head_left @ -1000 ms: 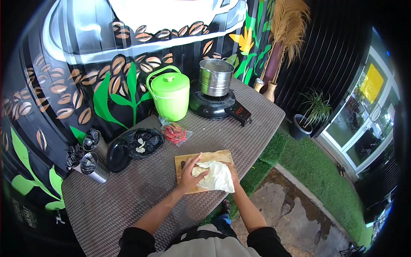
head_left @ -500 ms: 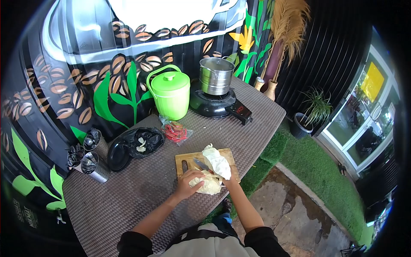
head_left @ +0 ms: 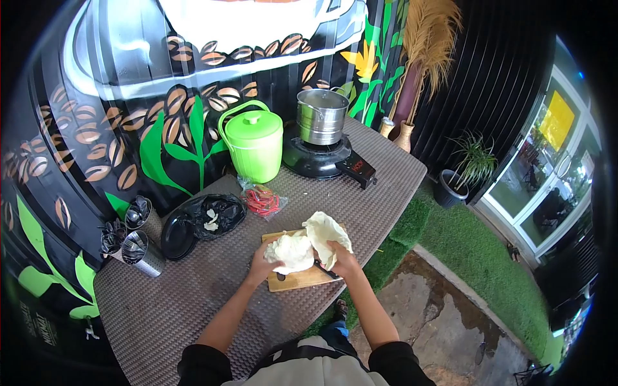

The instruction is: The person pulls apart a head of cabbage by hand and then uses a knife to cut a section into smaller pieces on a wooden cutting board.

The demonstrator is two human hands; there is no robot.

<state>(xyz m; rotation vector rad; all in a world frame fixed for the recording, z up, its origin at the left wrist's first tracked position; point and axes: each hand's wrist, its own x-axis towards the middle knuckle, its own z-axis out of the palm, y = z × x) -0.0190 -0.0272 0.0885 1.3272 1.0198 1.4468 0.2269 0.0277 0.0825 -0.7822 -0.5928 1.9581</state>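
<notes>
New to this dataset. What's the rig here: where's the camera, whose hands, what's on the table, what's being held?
No machine here: a person works with bare hands. The single camera sits on their head, looking forward and down through a fisheye lens. The left hand grips a pale cabbage chunk. The right hand holds a cabbage leaf. Both are over a wooden cutting board. Elsewhere on the table are a bag of red chillies, a black plastic bag with scraps, steel cutlery cups, a green lidded bucket and a steel pot on an induction cooker.
</notes>
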